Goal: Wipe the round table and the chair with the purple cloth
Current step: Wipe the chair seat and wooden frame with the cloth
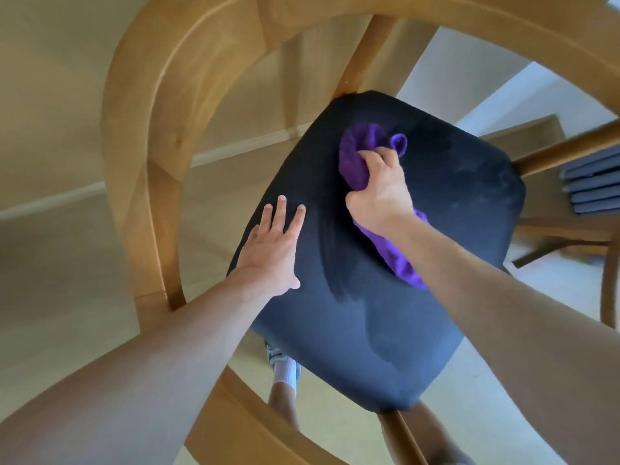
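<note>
I look straight down on a wooden chair with a curved backrest frame point(141, 156) and a dark blue padded seat point(385, 330). My right hand point(380, 189) grips the bunched purple cloth point(355, 156) against the far middle of the seat; a tail of the cloth trails back under my right wrist. My left hand point(271, 246) lies flat with straight fingers on the seat's left part. A darker wiped streak runs between the two hands. The round table is not in view.
Another wooden chair point(570, 152) with grey slats stands at the right. Pale floor and a white skirting board point(100, 189) lie to the left. My leg in a white sock point(285, 374) shows below the seat's near edge.
</note>
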